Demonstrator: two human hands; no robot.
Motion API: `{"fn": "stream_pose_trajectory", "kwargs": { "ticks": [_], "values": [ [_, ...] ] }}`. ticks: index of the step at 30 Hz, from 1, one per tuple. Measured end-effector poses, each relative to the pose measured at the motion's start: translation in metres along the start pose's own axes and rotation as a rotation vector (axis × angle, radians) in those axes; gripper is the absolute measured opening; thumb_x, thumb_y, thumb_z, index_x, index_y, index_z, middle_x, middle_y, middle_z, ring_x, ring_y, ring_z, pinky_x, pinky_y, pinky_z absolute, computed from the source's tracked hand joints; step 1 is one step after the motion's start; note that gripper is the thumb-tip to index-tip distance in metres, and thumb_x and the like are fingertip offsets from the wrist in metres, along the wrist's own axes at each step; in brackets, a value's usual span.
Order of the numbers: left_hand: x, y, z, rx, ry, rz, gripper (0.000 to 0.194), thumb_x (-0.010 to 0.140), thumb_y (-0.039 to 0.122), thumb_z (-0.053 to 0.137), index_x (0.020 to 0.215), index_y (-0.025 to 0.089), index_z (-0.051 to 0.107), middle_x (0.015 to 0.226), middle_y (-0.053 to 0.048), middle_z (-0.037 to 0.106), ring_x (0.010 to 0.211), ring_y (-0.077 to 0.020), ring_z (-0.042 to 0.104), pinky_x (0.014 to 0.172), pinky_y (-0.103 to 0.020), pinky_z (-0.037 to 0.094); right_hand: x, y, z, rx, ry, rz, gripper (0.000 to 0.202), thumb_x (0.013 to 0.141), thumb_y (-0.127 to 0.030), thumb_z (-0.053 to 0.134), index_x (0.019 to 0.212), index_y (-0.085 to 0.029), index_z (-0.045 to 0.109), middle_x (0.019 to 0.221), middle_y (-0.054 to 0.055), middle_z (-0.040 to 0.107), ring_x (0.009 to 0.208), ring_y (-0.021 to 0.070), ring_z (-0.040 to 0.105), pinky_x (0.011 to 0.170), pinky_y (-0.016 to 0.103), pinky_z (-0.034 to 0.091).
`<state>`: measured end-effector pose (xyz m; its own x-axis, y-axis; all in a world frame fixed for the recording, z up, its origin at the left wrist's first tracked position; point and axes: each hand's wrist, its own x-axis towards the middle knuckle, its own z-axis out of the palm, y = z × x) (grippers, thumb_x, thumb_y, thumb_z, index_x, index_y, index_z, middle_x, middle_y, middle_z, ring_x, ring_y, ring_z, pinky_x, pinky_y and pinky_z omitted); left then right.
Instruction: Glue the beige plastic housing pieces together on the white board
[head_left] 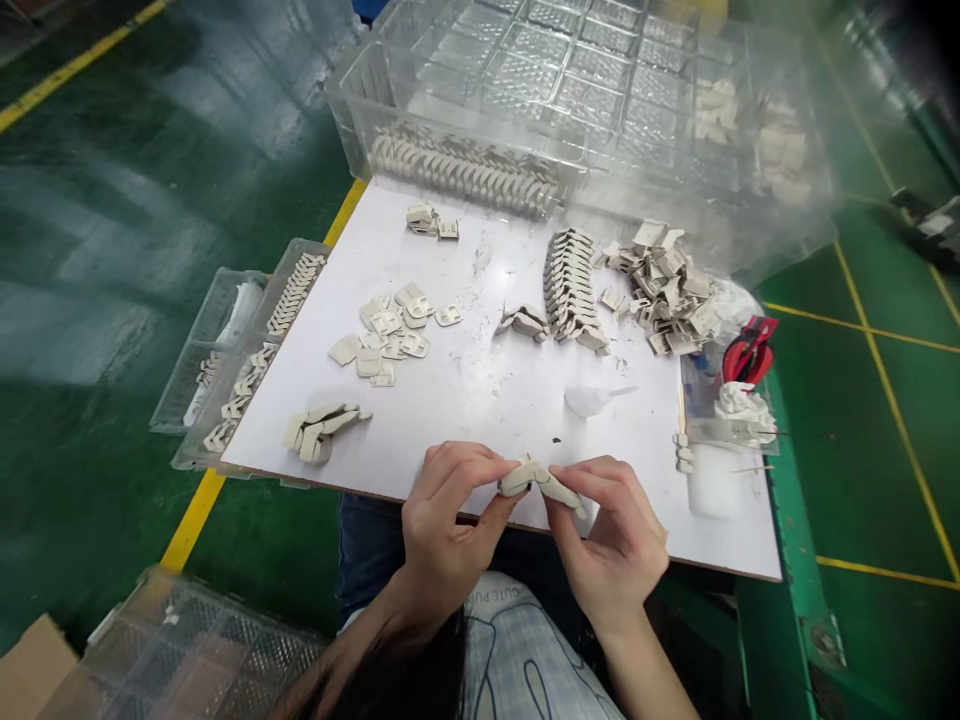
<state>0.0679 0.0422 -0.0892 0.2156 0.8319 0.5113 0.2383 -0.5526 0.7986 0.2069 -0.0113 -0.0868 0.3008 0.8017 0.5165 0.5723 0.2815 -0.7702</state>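
Note:
My left hand and my right hand pinch the two ends of one bent beige plastic part over the front edge of the white board. The part makes a shallow peak between my fingertips. Just beyond my hands lie a white plastic scoop-like piece and a small black speck. Off to the left, a few similar bent beige parts lie side by side. Farther back are scattered flat beige plates, a curved row of beige parts and a heap of beige clips.
A large clear compartment tray stands at the back with rows of beige parts. Smaller clear trays sit by the left edge. At right are red-handled pliers, crumpled white tissue and a white container.

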Motion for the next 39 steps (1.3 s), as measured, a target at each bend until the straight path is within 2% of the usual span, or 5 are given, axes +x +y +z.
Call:
{"fn": "stream_pose_trajectory", "kwargs": {
  "ticks": [7, 11, 16, 25, 39],
  "values": [
    [0.007, -0.002, -0.006, 0.056, -0.065, -0.007, 0.013, 0.086, 0.014, 0.073, 0.096, 0.020, 0.067, 0.081, 0.001, 0.072, 0.075, -0.0135, 0.066, 0.071, -0.029, 0.052, 0.002, 0.000, -0.007, 0.080, -0.144, 0.165, 0.017, 0.089, -0.019, 0.068, 0.106, -0.024, 0.066, 0.090, 0.003, 0.061, 0.082, 0.0171, 0.059, 0.069, 0.031, 0.050],
    [0.008, -0.001, -0.007, -0.014, -0.152, 0.031, 0.012, 0.089, 0.015, 0.070, 0.100, 0.019, 0.068, 0.082, 0.000, 0.072, 0.076, -0.0137, 0.067, 0.070, -0.029, 0.051, 0.011, 0.002, -0.017, 0.321, -0.346, 0.502, 0.041, 0.095, -0.059, 0.053, 0.111, -0.025, 0.068, 0.095, 0.004, 0.064, 0.088, 0.0197, 0.060, 0.077, 0.032, 0.050],
    [0.009, 0.001, -0.011, -0.071, -0.191, 0.033, 0.014, 0.088, 0.017, 0.072, 0.101, 0.019, 0.067, 0.083, 0.000, 0.073, 0.075, -0.0148, 0.069, 0.072, -0.030, 0.052, 0.017, 0.005, -0.022, 0.575, -0.516, 0.905, 0.033, 0.092, -0.054, 0.061, 0.097, -0.023, 0.073, 0.074, 0.000, 0.060, 0.067, 0.0148, 0.054, 0.066, 0.028, 0.045],
    [0.012, 0.008, -0.021, -0.086, -0.269, 0.085, 0.012, 0.089, 0.013, 0.070, 0.096, 0.021, 0.065, 0.094, -0.002, 0.076, 0.100, -0.0186, 0.072, 0.088, -0.032, 0.053, 0.017, 0.010, -0.021, 0.698, -0.599, 0.905, 0.039, 0.083, -0.057, 0.072, 0.096, -0.021, 0.076, 0.074, 0.003, 0.065, 0.066, 0.0134, 0.053, 0.060, 0.025, 0.043],
    [0.011, 0.009, -0.017, -0.149, -0.287, 0.072, 0.010, 0.090, 0.013, 0.069, 0.087, 0.022, 0.066, 0.084, 0.004, 0.078, 0.086, -0.0146, 0.074, 0.092, -0.036, 0.036, 0.014, 0.019, -0.024, 0.857, -0.632, 0.742, 0.031, 0.082, -0.048, 0.077, 0.100, -0.024, 0.073, 0.088, 0.003, 0.060, 0.082, 0.0151, 0.055, 0.074, 0.028, 0.043]
  ]
}}
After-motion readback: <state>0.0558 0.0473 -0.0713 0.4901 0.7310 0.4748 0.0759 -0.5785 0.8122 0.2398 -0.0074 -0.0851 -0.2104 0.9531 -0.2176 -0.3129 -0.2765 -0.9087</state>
